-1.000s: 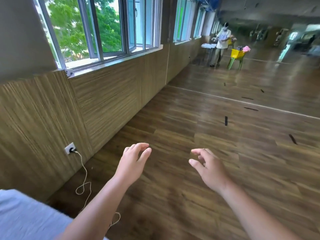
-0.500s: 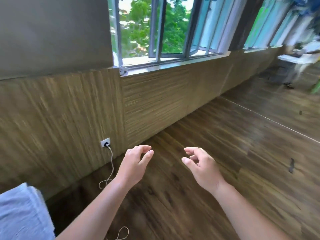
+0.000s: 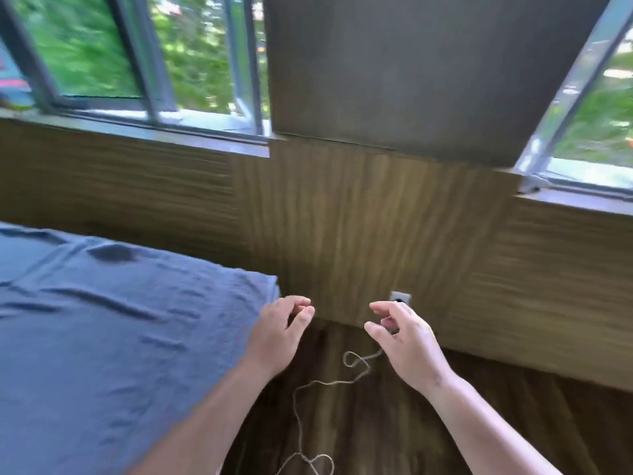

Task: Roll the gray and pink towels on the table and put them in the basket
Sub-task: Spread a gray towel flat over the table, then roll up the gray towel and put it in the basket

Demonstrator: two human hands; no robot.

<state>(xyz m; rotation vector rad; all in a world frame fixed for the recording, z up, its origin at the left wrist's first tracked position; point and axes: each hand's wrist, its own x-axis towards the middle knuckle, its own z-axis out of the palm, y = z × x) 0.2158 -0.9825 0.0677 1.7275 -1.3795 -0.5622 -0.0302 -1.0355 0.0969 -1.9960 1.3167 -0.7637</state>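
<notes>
Wood floor [image 3: 376,423] shows between our left hand [image 3: 277,332] and right hand [image 3: 407,341], both held out with fingers loosely curled and nothing in them. A thin cord [image 3: 322,382] loops on the floor below the gap and runs up behind the right hand, where a socket [image 3: 401,297] sits just past it. The table [image 3: 267,289], under wrinkled blue cloth [image 3: 102,337], spreads leftward from our left hand, whose wrist overlaps its edge. Beyond both hands rise panelling [image 3: 342,217] and windows [image 3: 191,63].

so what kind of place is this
Likely an indoor workroom or hall: wood-panelled wall under metal-framed windows onto trees, plank floor, a wall socket with loose cable, and a cloth-covered table.
</notes>
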